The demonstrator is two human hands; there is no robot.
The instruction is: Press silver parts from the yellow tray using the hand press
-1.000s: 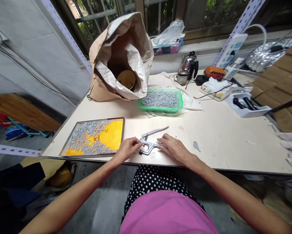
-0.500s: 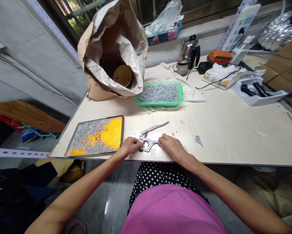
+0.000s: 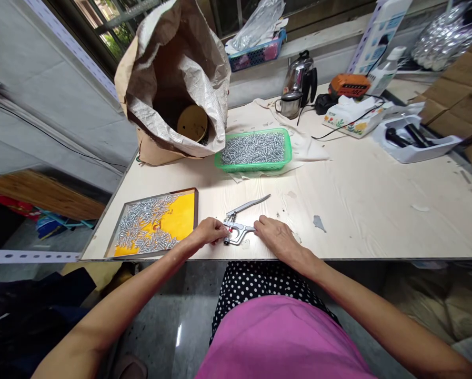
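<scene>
Silver press pliers lie near the table's front edge, upper handle raised and pointing back right. My left hand is curled at the pliers' jaw, fingertips pinched on something too small to name. My right hand rests on the lower handle with fingers bent over it. A yellow tray half covered with small silver metal pieces lies left of my left hand.
A green basket full of silver pieces stands behind the pliers. An open brown paper sack stands at the back left. A kettle, tissue pack, orange device and white holder sit back right. Cardboard boxes far right.
The view has shifted, so the table sits slightly higher and closer. Both hands stay at the pliers; my left hand has curled tighter at the jaw.
</scene>
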